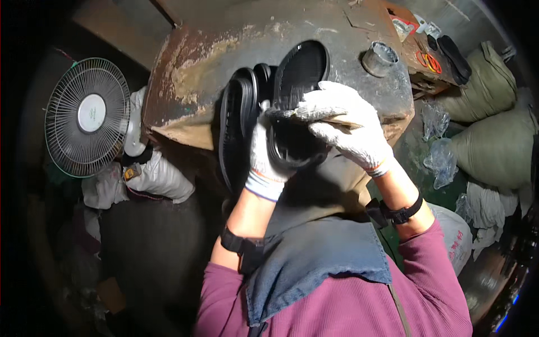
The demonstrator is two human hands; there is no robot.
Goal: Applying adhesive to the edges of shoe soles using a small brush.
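Observation:
A black shoe sole (303,62) stands tilted at the front of the worktable, its hollow inner side facing up toward me. My left hand (265,149), in a white knit glove, is closed round the sole's near left edge. Over the middle of the sole is my right hand (351,123), gloved the same way, with darkened fingertips. Its fingers are closed on a thin tan-edged tool (343,120), whose working end I cannot make out. More black soles (234,121) lean together just left of my left hand.
The worn worktable (213,62) carries a metal can (380,59) at right. A standing fan (87,118) and a white sack (160,178) are on the left. Far right are a wooden stand (418,56) with orange bands (428,63) and large green sacks (497,143).

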